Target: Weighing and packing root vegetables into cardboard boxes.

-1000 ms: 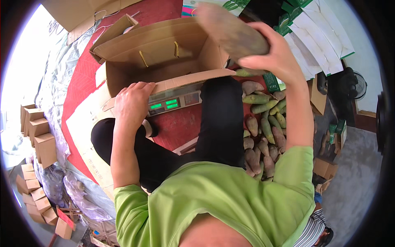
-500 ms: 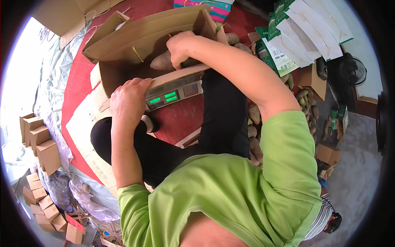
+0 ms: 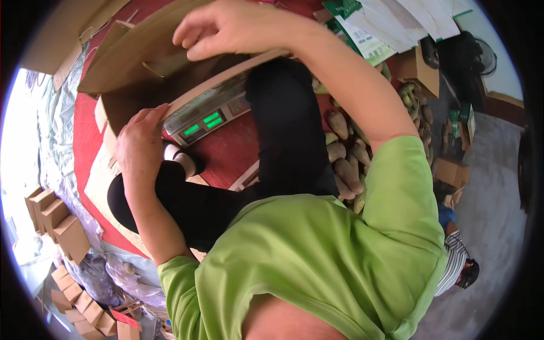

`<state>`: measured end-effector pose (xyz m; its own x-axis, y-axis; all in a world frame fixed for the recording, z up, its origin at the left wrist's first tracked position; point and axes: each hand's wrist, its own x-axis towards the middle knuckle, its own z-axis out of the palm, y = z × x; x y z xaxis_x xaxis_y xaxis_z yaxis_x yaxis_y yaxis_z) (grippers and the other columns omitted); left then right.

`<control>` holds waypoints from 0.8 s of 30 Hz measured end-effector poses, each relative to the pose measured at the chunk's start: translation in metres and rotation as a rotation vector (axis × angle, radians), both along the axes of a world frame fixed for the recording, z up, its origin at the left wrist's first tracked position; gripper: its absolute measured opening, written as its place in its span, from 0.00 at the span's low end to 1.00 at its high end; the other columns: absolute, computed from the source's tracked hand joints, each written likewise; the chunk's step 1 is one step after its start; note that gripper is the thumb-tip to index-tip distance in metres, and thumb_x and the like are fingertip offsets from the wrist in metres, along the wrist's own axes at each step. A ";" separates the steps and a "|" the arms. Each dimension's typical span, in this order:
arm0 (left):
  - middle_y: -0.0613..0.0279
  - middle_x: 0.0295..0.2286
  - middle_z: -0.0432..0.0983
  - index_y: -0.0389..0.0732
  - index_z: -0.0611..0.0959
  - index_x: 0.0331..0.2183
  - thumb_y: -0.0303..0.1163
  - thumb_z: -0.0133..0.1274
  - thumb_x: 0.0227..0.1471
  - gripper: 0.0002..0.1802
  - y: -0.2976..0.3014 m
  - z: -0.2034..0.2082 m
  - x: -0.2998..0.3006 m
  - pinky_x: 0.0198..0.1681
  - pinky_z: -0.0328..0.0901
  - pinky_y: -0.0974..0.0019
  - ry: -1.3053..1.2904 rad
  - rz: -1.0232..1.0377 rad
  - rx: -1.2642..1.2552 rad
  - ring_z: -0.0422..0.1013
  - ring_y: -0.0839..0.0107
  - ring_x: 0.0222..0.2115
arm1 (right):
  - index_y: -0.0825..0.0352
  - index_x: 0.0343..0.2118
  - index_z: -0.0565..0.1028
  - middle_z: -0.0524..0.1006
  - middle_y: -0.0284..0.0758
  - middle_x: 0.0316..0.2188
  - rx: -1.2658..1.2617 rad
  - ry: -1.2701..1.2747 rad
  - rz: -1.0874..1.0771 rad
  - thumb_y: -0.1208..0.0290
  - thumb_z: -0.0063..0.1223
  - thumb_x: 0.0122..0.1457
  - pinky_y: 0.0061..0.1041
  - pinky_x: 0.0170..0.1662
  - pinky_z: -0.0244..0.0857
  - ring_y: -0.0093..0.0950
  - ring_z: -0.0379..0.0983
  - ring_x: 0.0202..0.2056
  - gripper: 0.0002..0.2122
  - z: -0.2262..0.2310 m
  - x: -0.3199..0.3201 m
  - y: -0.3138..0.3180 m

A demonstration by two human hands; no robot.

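Note:
An open brown cardboard box (image 3: pixel 127 71) rests on a weighing scale (image 3: pixel 231 109) with green lit displays. Fingers of my left hand (image 3: pixel 140 144) bend over the box's near rim at its left corner, gripping the cardboard. Above the box's opening is my right hand (image 3: pixel 229 31), empty, its fingers stretched out and apart. A yellow cord handle (image 3: pixel 153 70) hangs on the far wall inside. My right hand and forearm hide much of the interior, so I cannot tell what lies in there.
Several tan, elongated root vegetables (image 3: pixel 347 170) lie right of my leg. White and green printed sheets (image 3: pixel 391 22) and a black fan (image 3: pixel 481 56) stand farther right. Small cartons (image 3: pixel 71 235) are stacked at left. Another person (image 3: pixel 456 260) is at lower right.
My right hand has come up out of the box and moved left, releasing the tan root vegetable it was on. My left hand stays on the rim. The whole view has shifted.

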<state>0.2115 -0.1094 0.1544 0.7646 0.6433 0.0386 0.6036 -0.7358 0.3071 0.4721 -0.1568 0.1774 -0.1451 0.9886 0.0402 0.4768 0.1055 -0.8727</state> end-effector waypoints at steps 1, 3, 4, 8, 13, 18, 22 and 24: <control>0.62 0.33 0.78 0.46 0.83 0.39 0.25 0.49 0.49 0.14 -0.001 0.001 0.000 0.39 0.67 0.58 0.003 -0.015 -0.007 0.73 0.58 0.36 | 0.69 0.43 0.76 0.79 0.35 0.33 0.068 0.155 -0.064 0.65 0.57 0.52 0.26 0.38 0.68 0.26 0.75 0.35 0.17 0.013 0.006 -0.018; 0.63 0.33 0.78 0.46 0.82 0.40 0.25 0.49 0.50 0.14 -0.003 0.002 -0.002 0.38 0.67 0.59 -0.007 0.023 -0.010 0.74 0.58 0.36 | 0.66 0.53 0.70 0.75 0.36 0.42 -0.115 0.513 -0.103 0.74 0.60 0.52 0.24 0.48 0.66 0.24 0.72 0.45 0.23 0.036 0.032 -0.051; 0.60 0.34 0.78 0.44 0.82 0.40 0.24 0.49 0.51 0.14 -0.004 0.004 0.001 0.37 0.67 0.60 -0.008 0.032 -0.037 0.74 0.57 0.35 | 0.67 0.48 0.72 0.77 0.34 0.38 -0.087 0.498 -0.251 0.75 0.57 0.55 0.21 0.45 0.67 0.21 0.73 0.41 0.17 0.035 0.043 -0.072; 0.53 0.34 0.77 0.39 0.82 0.40 0.21 0.48 0.51 0.14 -0.002 -0.001 0.006 0.38 0.67 0.62 -0.079 -0.006 -0.119 0.74 0.55 0.34 | 0.67 0.44 0.75 0.78 0.29 0.36 -0.088 0.248 -0.621 0.65 0.55 0.58 0.23 0.43 0.67 0.20 0.74 0.38 0.14 -0.039 0.094 -0.153; 0.54 0.35 0.78 0.39 0.82 0.41 0.21 0.48 0.52 0.14 -0.003 -0.002 0.011 0.39 0.67 0.61 -0.059 -0.010 -0.112 0.75 0.56 0.35 | 0.67 0.36 0.78 0.79 0.43 0.35 -0.440 -0.401 -0.764 0.71 0.54 0.50 0.31 0.40 0.70 0.37 0.76 0.37 0.10 -0.197 0.098 -0.268; 0.54 0.35 0.78 0.40 0.82 0.41 0.21 0.47 0.51 0.15 0.002 -0.001 0.002 0.40 0.67 0.62 -0.023 -0.014 -0.055 0.75 0.56 0.36 | 0.59 0.39 0.75 0.74 0.40 0.43 -0.784 -0.689 -0.587 0.74 0.52 0.47 0.38 0.43 0.70 0.39 0.72 0.44 0.14 -0.291 0.032 -0.344; 0.55 0.36 0.78 0.40 0.82 0.40 0.20 0.47 0.49 0.16 -0.001 -0.002 0.010 0.40 0.68 0.62 -0.027 0.004 -0.063 0.75 0.57 0.36 | 0.56 0.53 0.67 0.65 0.37 0.55 -0.948 -0.843 -0.417 0.71 0.57 0.47 0.39 0.49 0.65 0.37 0.62 0.54 0.26 -0.316 -0.006 -0.353; 0.55 0.36 0.78 0.40 0.82 0.40 0.19 0.47 0.49 0.16 -0.003 0.000 0.011 0.40 0.68 0.63 -0.029 0.020 -0.056 0.75 0.58 0.36 | 0.56 0.55 0.65 0.64 0.37 0.55 -0.897 -0.827 -0.326 0.70 0.58 0.46 0.40 0.51 0.62 0.38 0.61 0.55 0.29 -0.320 -0.011 -0.342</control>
